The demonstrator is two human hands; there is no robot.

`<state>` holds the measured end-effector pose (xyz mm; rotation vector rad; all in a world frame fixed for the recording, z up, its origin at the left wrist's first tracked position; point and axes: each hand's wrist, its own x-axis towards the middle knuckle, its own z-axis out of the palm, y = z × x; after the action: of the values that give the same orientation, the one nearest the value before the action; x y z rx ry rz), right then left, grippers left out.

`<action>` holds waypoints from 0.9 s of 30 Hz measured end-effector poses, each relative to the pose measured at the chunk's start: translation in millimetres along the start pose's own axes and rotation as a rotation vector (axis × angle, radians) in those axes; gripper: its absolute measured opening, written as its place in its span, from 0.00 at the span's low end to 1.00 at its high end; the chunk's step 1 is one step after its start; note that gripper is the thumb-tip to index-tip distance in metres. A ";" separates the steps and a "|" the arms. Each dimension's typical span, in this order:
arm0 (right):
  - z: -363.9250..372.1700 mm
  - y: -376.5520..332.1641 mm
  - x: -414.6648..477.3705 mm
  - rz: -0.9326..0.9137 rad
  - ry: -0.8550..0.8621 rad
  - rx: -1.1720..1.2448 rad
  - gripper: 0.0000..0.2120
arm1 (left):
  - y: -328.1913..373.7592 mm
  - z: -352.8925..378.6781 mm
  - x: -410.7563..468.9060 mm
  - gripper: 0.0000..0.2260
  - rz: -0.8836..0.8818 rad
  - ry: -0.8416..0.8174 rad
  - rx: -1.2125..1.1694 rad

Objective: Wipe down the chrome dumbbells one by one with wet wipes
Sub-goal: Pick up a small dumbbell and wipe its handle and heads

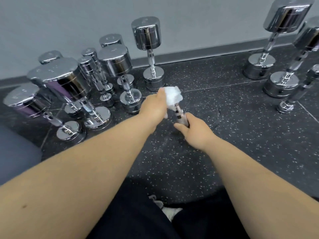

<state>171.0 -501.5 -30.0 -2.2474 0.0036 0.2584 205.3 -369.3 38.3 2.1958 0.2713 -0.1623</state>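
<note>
My right hand (195,131) grips the knurled handle of a small chrome dumbbell (180,116), held tilted over the floor in the middle of the view. My left hand (155,105) holds a crumpled white wet wipe (173,95) wrapped over the dumbbell's far head, which is hidden under the wipe. The near head is hidden by my right hand.
Several chrome dumbbells (110,66) stand upright in a cluster at the left by the grey wall, one taller (150,54) behind the wipe. Three more dumbbells (269,49) stand at the right. Speckled black rubber floor (224,135) lies between; my dark trousers and a shoe (169,211) are below.
</note>
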 end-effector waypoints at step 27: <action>-26.0 -101.5 -44.7 -0.150 -0.205 0.167 0.16 | 26.8 -73.4 -27.1 0.06 -0.083 -0.103 -0.785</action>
<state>141.3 -460.4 72.0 -2.0354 -0.2437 0.3917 187.3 -329.6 108.5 1.3957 0.3045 -0.1772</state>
